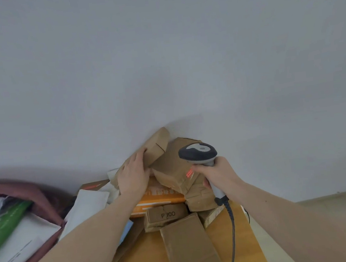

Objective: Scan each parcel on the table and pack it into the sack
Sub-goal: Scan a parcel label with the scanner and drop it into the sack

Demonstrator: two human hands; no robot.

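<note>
On the desk, your left hand lies flat, fingers straight, on a tilted cardboard parcel; your right hand has its grip closed round the barcode scanner.

Your left hand lies on a long tan cardboard parcel tilted up against the pale wall, fingers over its top edge. Your right hand grips a grey-and-white handheld barcode scanner; its dark coiled cable hangs down over the wooden table. Red scan light falls on a crumpled brown cardboard box just left of the scanner. In front: a flat orange box w/ white print, a small brown carton marked "PICO", a flat brown cardboard pack nearest you. At left, a dark red fabric sack holds a green-and-white packet & white mailers.
</note>
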